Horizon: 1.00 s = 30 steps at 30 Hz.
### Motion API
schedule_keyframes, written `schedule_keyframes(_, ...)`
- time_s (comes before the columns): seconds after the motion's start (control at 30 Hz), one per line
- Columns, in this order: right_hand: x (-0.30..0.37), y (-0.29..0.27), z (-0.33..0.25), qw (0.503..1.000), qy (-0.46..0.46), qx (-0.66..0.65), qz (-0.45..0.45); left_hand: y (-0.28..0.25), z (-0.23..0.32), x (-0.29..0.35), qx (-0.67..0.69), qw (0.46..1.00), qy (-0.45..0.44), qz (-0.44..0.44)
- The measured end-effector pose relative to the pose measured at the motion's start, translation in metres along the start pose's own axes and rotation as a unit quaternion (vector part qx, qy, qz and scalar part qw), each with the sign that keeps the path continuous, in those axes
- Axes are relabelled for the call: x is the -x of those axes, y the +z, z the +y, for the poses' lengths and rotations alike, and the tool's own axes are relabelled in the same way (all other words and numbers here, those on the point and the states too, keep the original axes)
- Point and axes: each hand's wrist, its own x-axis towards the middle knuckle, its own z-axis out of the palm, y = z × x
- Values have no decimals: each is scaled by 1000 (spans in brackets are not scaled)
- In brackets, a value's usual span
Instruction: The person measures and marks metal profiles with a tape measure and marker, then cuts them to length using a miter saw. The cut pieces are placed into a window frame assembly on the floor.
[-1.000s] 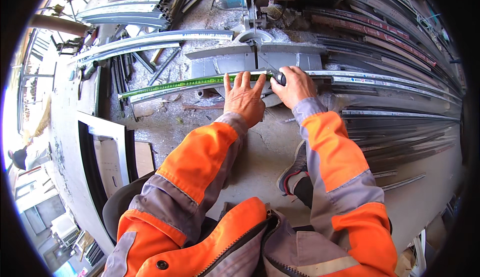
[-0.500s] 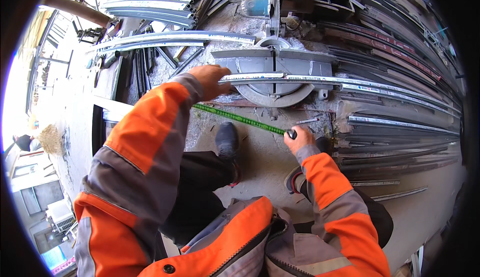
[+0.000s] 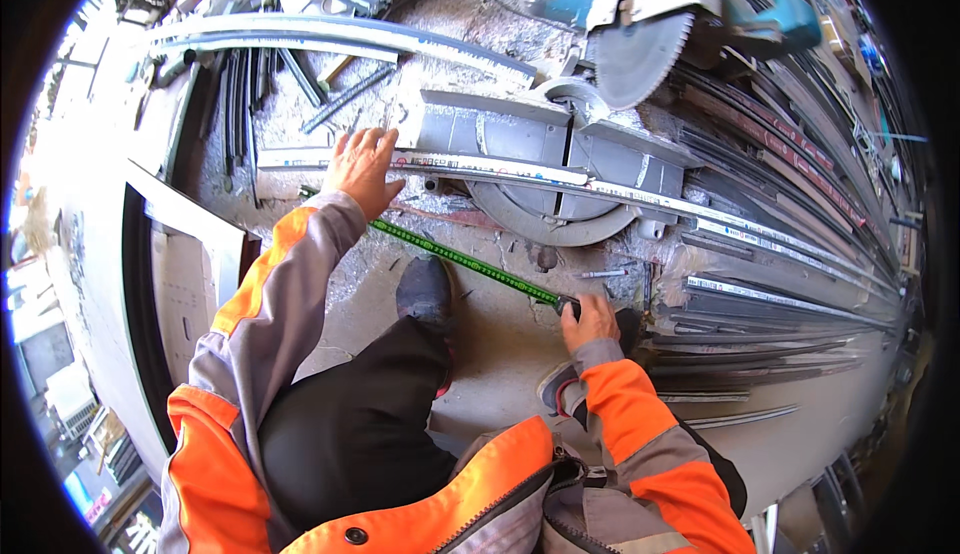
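I've moved my left hand (image 3: 362, 176) leftward; at centre-left, its fingers extend open over a pale bar (image 3: 480, 166). My right hand (image 3: 591, 322), lower centre, grips the green tape measure (image 3: 465, 262) slanting across mid-frame.

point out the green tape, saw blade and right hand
green tape (image 3: 465, 261), head view, middle of its drawn-out strip
saw blade (image 3: 641, 60), head view, face of the toothed disc
right hand (image 3: 592, 322), head view, back of the hand
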Motion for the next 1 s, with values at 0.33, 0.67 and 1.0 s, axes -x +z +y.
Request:
schedule_keyframes(0.33,-146,-64,-111,954,-260,35,144,13,-15,-8,70,998,0,2)
schedule_keyframes(0.67,-199,-53,-118,952,-294,15,79,18,-16,-5,81,995,24,54)
schedule_keyframes(1.0,-249,-84,-110,950,-216,42,221,17,-13,-7,96,994,19,47)
